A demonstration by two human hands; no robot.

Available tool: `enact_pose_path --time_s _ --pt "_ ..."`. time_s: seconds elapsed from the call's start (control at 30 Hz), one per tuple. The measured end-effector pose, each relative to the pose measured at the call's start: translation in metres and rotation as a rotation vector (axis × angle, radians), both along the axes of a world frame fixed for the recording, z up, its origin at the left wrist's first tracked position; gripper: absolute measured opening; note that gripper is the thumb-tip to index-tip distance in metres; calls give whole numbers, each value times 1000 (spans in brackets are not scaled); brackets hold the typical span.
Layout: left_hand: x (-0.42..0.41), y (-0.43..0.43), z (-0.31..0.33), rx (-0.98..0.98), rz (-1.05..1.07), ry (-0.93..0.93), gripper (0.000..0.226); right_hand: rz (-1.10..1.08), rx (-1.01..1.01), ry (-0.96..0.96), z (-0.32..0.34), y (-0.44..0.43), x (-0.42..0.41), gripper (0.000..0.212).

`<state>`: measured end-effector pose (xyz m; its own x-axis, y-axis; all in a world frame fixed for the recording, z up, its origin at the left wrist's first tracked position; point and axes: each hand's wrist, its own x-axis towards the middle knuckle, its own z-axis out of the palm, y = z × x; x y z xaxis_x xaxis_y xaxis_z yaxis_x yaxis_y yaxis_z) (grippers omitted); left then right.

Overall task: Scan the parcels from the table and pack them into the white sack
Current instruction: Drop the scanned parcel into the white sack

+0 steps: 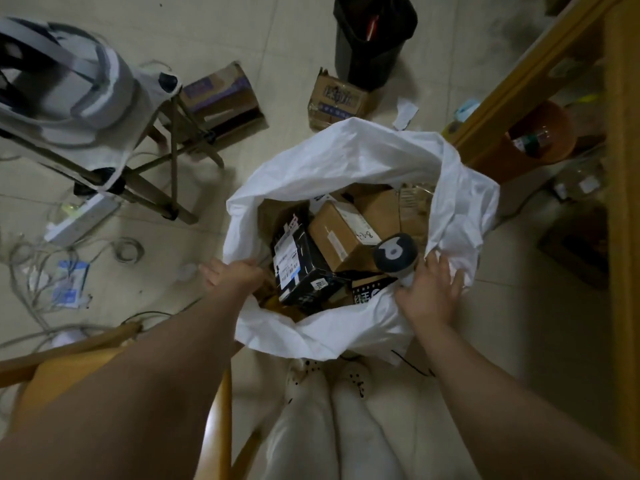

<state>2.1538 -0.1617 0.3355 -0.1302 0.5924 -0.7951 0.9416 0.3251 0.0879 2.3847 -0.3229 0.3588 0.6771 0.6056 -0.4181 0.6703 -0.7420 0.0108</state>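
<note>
Holding the white sack [346,157] open on the floor, with parcels already inside.

The left grip [235,273] curls over the sack's left rim. The right grip [431,294] seems to clasp the scanner [393,252] by its handle, with its fingers spread on the right rim. The sack looks thin and limp, so it will likely sag unless held by the rim, and the black box [298,268] and brown carton [337,233] probably make it heavy. A wooden chair [69,358], loose cables [34,271] and a black bin [374,36] crowd the floor around it.

Black bin [372,43] on the floor [294,36]; cables [124,249] near a power strip [81,220]
</note>
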Motion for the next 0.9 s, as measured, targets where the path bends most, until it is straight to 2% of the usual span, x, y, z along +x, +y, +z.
enact_pose_path --time_s 0.07,0.17,0.23,0.4,0.5,0.57,0.63,0.73,0.83,0.9 --pt "-3 8 -15 37 19 -45 57 -21 45 -10 -4 -3 1 70" --pt "-5 9 -16 206 117 -178 31 -94 154 55 3 -12 3 61" --pt "5 5 0 288 129 -251 28 -214 271 159 17 -21 2 53" --pt "56 0 72 323 192 -482 33 -665 571 372 80 -43 10 35" --pt "97 0 136 318 196 -603 36 -792 726 424 144 -35 45 19" --pt "121 -6 177 302 187 -658 36 -814 818 361 194 -22 82 19" --pt "134 -12 207 313 176 -731 33 -856 985 331 245 -12 118 27" --pt "130 -11 222 391 212 -831 25 -884 1233 306 286 -22 142 36" --pt "115 -13 206 471 207 -790 19 -763 1179 314 264 -36 120 24" --pt "110 -15 181 422 165 -631 33 -683 939 394 231 -33 101 25"
